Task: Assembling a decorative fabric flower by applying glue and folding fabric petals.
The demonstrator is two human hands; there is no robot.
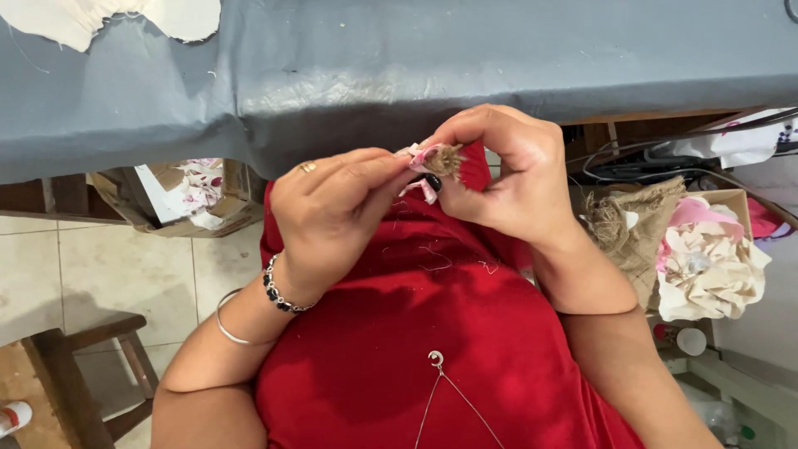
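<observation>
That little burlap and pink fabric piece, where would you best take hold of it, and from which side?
Probably by its two ends, as now: the left hand pinches the pink fabric end and the right hand the frayed burlap end of the small fabric piece. It is tiny and limp, so fingertips closing in from either side look steadier than a single grip.

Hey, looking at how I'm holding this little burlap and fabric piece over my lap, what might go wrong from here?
1. The small burlap and fabric piece is pinched only at fingertips by the left hand and right hand; a slip would likely drop it onto the red garment or the tiled floor.
2. The burlap looks frayed, so tugging may shed more fibres.
3. Loose threads already lie on the garment and might snag.
</observation>
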